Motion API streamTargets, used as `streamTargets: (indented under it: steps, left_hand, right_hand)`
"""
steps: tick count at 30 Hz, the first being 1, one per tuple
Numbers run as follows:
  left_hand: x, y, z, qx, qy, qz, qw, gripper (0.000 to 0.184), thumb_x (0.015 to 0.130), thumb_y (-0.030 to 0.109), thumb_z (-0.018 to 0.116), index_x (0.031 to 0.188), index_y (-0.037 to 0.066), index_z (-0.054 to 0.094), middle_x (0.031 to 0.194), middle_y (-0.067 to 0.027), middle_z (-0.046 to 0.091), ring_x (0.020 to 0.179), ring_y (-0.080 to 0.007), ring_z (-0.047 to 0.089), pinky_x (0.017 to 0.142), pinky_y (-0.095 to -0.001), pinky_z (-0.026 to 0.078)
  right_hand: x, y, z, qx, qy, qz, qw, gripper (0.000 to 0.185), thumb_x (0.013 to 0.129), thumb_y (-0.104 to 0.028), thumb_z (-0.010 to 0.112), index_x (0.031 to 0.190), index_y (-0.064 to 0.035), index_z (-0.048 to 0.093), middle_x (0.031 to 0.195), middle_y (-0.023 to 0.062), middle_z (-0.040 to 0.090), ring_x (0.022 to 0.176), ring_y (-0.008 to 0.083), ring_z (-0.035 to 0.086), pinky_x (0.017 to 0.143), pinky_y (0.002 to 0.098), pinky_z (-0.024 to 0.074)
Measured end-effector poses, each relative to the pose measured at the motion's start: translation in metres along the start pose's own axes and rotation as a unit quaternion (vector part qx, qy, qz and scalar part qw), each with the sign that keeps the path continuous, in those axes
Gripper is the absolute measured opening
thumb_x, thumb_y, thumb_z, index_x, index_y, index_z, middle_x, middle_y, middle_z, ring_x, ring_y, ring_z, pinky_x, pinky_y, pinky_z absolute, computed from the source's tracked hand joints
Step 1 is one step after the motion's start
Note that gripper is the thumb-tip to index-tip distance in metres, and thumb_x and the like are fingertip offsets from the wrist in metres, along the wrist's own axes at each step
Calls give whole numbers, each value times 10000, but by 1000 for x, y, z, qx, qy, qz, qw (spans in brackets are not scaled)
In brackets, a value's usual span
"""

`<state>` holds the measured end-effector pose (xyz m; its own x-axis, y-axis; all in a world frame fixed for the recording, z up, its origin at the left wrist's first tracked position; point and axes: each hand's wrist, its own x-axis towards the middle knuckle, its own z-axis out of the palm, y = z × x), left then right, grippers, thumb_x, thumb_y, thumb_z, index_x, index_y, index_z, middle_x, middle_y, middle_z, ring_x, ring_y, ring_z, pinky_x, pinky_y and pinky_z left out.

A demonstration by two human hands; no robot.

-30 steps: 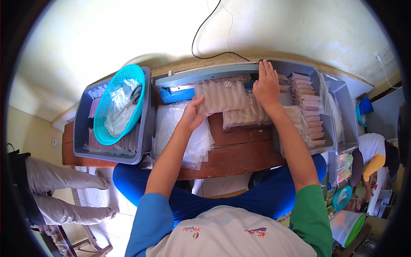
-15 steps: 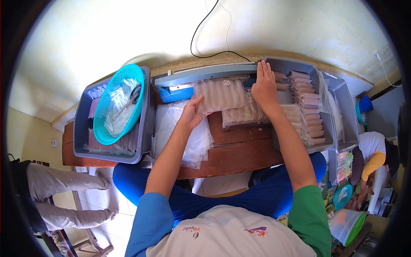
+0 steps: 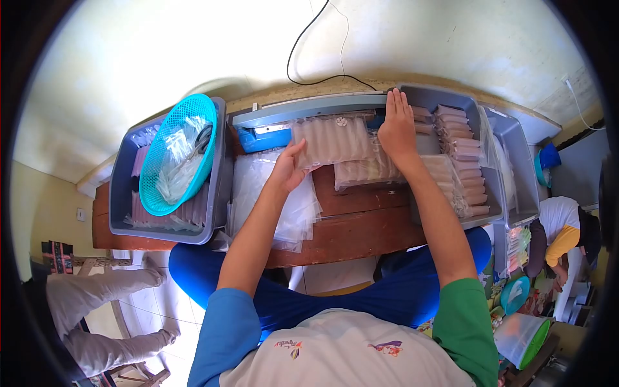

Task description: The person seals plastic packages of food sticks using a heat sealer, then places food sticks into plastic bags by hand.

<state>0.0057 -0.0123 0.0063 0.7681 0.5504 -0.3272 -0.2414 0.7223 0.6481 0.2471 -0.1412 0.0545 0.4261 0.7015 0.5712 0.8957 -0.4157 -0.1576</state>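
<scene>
My left hand (image 3: pixel 291 166) grips the lower left edge of a clear plastic packet (image 3: pixel 332 142) filled with a row of pale, tube-shaped items. The packet's top edge lies at the long grey arm of a blue-based bag sealer (image 3: pixel 309 105). At the right end of that arm, my right hand (image 3: pixel 397 126) lies flat, fingers stretched out. Another filled packet (image 3: pixel 364 173) rests on the table behind my right forearm, partly hidden. Flat plastic bags (image 3: pixel 267 206) are stacked beneath my left forearm.
A grey tub (image 3: pixel 222 187) on the left holds packets and a turquoise basket (image 3: pixel 147 180) with plastic pieces and scissors. On the right, another grey tub (image 3: pixel 489 216) contains stacked packets. The wooden table (image 3: pixel 361 222) spans between them. People are at both sides.
Both my hands and the packet stay almost in place. The view shifts slightly. At the left, the standing person's legs have moved; the person at right has shifted slightly.
</scene>
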Motion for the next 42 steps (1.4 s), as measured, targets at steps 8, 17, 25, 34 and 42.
streamTargets:
  steps: [8,17,25,34,42]
  left_hand:
    - [2,1,-3,-28,-11,-17,999,424,974,222,558,1365,103,446,1311,-92,572,1186,-290,580,928,-494,507]
    - [1,1,-2,-26,-26,-14,999,418,981,236,547,1361,91,447,1312,-104,575,1161,-289,598,936,-477,508]
    - [-1,2,1,-10,-14,-9,1000,434,991,253,521,1370,58,437,1335,-134,556,1191,-307,582,975,-489,497]
    - [-2,1,2,10,-11,1,1000,464,1003,278,489,1392,33,421,1350,-159,547,1201,-328,576,996,-502,488]
    - [-4,2,5,14,-4,0,1000,458,1000,277,497,1386,39,431,1346,-153,553,1195,-329,579,991,-499,489]
  right_hand:
    - [1,1,-2,-13,-11,6,1000,590,834,-24,415,1419,54,398,1499,224,389,1410,364,342,1139,485,279]
    - [2,2,-2,-19,-47,18,999,593,883,-75,422,1461,35,342,1538,191,339,1441,341,293,1155,507,250]
    - [1,2,-2,-13,-44,15,999,587,884,-59,427,1459,28,348,1539,184,340,1444,333,288,1154,503,254]
    - [1,3,-3,-18,-43,13,999,575,891,-57,421,1456,21,357,1537,179,347,1439,331,300,1145,497,271]
    - [2,3,-3,-14,-12,1,1000,583,844,-2,404,1426,37,404,1495,211,401,1409,347,354,1132,458,297]
